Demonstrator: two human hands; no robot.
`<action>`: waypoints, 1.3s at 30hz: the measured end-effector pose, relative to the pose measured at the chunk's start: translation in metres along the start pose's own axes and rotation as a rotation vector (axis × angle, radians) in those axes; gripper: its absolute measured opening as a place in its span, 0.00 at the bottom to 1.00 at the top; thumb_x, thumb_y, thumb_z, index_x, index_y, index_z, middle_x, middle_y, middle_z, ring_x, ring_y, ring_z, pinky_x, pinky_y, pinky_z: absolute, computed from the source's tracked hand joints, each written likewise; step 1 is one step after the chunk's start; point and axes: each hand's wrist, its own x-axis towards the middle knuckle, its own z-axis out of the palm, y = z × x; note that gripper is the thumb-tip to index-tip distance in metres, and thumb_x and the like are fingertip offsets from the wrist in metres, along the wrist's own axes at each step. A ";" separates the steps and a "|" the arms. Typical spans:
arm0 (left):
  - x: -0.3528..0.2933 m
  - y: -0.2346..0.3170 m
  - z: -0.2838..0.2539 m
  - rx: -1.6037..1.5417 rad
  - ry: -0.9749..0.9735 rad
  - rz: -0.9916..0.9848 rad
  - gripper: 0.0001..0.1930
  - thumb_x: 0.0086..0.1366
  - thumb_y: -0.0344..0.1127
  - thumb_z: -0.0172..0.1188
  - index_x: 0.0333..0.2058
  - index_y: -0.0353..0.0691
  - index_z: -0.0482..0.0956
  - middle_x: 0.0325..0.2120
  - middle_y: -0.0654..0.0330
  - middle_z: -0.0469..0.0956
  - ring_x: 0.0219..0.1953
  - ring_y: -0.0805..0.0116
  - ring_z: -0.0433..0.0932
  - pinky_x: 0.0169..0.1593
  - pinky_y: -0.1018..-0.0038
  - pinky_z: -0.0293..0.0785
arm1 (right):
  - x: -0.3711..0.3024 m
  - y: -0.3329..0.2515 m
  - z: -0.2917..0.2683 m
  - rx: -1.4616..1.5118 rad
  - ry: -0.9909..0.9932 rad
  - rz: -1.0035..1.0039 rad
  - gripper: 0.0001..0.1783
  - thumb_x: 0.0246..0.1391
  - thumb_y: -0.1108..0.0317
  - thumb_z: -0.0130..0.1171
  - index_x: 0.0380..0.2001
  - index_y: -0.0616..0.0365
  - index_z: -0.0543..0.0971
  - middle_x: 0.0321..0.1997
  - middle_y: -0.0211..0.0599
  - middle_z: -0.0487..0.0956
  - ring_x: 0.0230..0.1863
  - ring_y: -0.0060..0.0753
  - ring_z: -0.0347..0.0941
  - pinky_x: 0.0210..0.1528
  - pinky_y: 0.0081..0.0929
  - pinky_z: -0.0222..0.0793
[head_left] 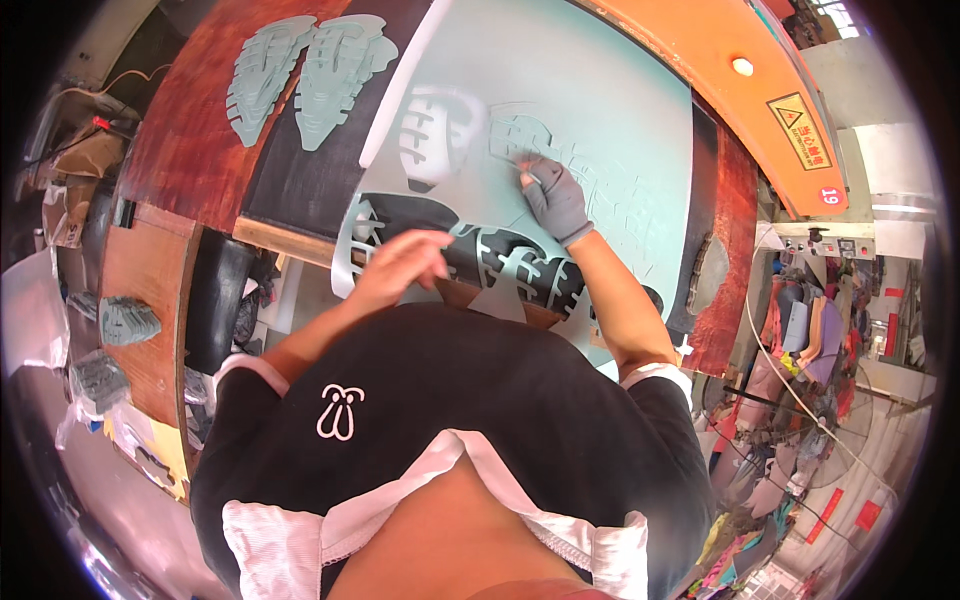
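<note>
A large pale grey-green sheet (600, 100) lies over the table in front of me, with cut lines in its surface. My right hand (557, 200), in a grey glove with bare fingertips, is closed in a pinch over the sheet beside a ribbed cut outline (520, 137). Whatever is between those fingertips is too small to make out. My left hand (405, 265) is bare and slightly blurred, fingers apart, near the sheet's front edge. Around it, the sheet is a web of ribbed cut-outs (515, 265) over a black surface. A whitish ribbed cut-out shape (430, 135) lies between the hands' far sides.
Two stacks of ribbed grey-green pieces (265, 75) (340, 75) lie on the far left of the table. An orange machine beam (720, 60) crosses the far right. More stacked pieces (130, 320) sit on a wooden board at left. Colourful scraps (800, 320) are heaped at right.
</note>
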 end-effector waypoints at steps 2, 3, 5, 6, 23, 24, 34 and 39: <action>0.012 -0.016 0.025 -0.191 -0.038 -0.335 0.20 0.67 0.46 0.48 0.52 0.40 0.65 0.29 0.63 0.74 0.26 0.76 0.71 0.32 0.77 0.69 | -0.001 0.000 -0.004 -0.009 -0.044 -0.012 0.10 0.55 0.64 0.52 0.38 0.54 0.76 0.39 0.41 0.76 0.42 0.45 0.73 0.44 0.33 0.70; 0.028 -0.027 0.036 -0.366 -0.037 -0.459 0.20 0.67 0.48 0.49 0.50 0.41 0.67 0.29 0.63 0.74 0.25 0.75 0.71 0.32 0.76 0.69 | -0.002 -0.001 -0.008 -0.008 -0.022 -0.028 0.11 0.55 0.63 0.51 0.39 0.54 0.76 0.40 0.42 0.77 0.43 0.45 0.73 0.44 0.33 0.70; 0.055 -0.046 0.052 -0.537 0.056 -0.417 0.20 0.66 0.50 0.49 0.48 0.42 0.67 0.29 0.63 0.74 0.26 0.74 0.71 0.32 0.75 0.69 | -0.007 -0.005 -0.013 0.071 -0.176 0.020 0.13 0.54 0.63 0.51 0.41 0.56 0.76 0.44 0.43 0.76 0.44 0.47 0.72 0.47 0.36 0.68; 0.067 -0.054 0.056 -0.625 0.128 -0.437 0.19 0.66 0.51 0.49 0.47 0.43 0.67 0.29 0.63 0.75 0.26 0.73 0.72 0.33 0.74 0.70 | -0.010 -0.006 -0.014 0.138 -0.161 -0.047 0.15 0.54 0.62 0.52 0.42 0.56 0.75 0.44 0.43 0.76 0.45 0.47 0.72 0.48 0.36 0.68; 0.100 -0.050 0.077 -0.836 0.104 -0.019 0.19 0.69 0.46 0.44 0.50 0.40 0.68 0.42 0.58 0.74 0.44 0.65 0.74 0.50 0.66 0.68 | -0.011 -0.020 -0.024 0.137 -0.230 -0.121 0.29 0.44 0.59 0.63 0.48 0.61 0.69 0.53 0.49 0.68 0.52 0.48 0.66 0.51 0.38 0.65; 0.102 -0.049 0.075 -0.775 0.051 0.057 0.20 0.69 0.48 0.43 0.50 0.39 0.68 0.42 0.58 0.75 0.45 0.66 0.73 0.50 0.66 0.68 | -0.012 -0.019 -0.023 0.259 -0.240 -0.027 0.27 0.46 0.60 0.62 0.48 0.62 0.70 0.53 0.49 0.69 0.51 0.46 0.67 0.50 0.37 0.65; 0.085 -0.068 0.059 -0.461 0.252 -0.148 0.25 0.71 0.47 0.36 0.53 0.30 0.63 0.45 0.48 0.72 0.45 0.60 0.73 0.53 0.64 0.68 | 0.096 0.079 -0.072 0.287 0.115 0.685 0.27 0.52 0.50 0.55 0.39 0.68 0.75 0.33 0.45 0.77 0.36 0.39 0.73 0.40 0.33 0.69; 0.084 -0.081 0.056 -0.472 0.263 -0.130 0.22 0.71 0.46 0.38 0.50 0.31 0.65 0.43 0.49 0.73 0.44 0.58 0.74 0.52 0.62 0.70 | 0.167 0.132 -0.124 0.470 0.505 0.779 0.20 0.51 0.59 0.52 0.39 0.66 0.76 0.34 0.42 0.77 0.36 0.31 0.74 0.33 0.29 0.72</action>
